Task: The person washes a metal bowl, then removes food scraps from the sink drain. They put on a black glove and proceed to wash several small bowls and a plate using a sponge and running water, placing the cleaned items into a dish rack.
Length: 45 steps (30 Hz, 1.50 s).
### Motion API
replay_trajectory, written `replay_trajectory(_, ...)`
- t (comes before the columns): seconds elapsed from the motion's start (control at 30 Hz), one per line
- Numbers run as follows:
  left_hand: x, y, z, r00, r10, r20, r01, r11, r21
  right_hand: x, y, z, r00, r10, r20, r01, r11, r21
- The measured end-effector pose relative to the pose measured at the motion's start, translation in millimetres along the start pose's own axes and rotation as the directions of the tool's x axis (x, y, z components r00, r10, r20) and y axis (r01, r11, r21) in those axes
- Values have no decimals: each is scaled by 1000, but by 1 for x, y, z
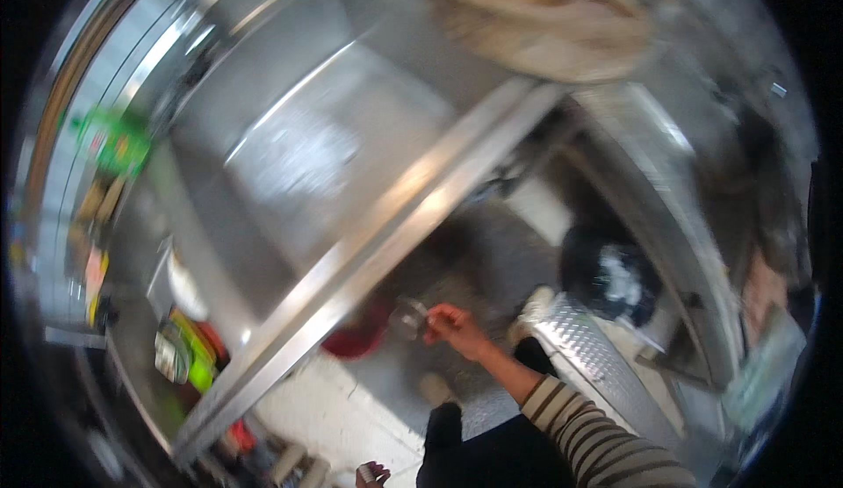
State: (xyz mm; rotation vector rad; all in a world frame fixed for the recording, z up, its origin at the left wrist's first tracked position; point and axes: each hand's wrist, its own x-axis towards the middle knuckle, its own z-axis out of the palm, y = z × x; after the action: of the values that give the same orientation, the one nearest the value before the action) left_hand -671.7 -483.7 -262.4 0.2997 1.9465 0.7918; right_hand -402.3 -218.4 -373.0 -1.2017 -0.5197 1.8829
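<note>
My right hand (pixel 458 331), in a striped sleeve, reaches over the floor in front of the metal sink (pixel 355 244). Its fingers are closed on a small shiny, see-through object (pixel 411 317), too blurred to name. A dark red basin (pixel 355 336) is beyond it, partly hidden under the sink's edge. At the bottom edge my left hand (pixel 373 473) hangs low with its fingers curled; whether it holds anything cannot be told.
A green package (pixel 113 140) and several bright items stand left of the sink. A large round board (pixel 546 40) lies at the top right. On the right are a black bag or bucket (pixel 609 277) and a diamond-plate metal step (pixel 586 343). Pale tiles and a dark mat cover the floor.
</note>
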Motion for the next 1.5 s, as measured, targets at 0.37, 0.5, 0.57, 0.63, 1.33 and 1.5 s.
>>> replay_trajectory(0.37,6,127,189,878,57,475,-95,994,57,-202,-357,-292,492,-675,-549,472,737,-484)
replay_trajectory(0.5,-23,165,260,870,48,491,-111,989,98,-176,-359,-419,452,-556,-698,-134,731,-669)
replay_trajectory(0.57,-34,171,287,868,51,494,-123,986,115,-149,-336,-467,424,-610,-669,-222,646,-730)
replay_trajectory(0.63,-48,179,309,871,64,487,-149,979,138,-120,-307,-499,400,-712,-578,-251,521,-816)
replay_trajectory(1.33,-89,236,410,804,118,583,-303,924,231,-385,-395,-398,373,-127,-919,878,368,305)
replay_trajectory(1.5,-75,238,403,796,101,597,-291,928,231,-400,-387,-434,334,-162,-929,908,319,271)
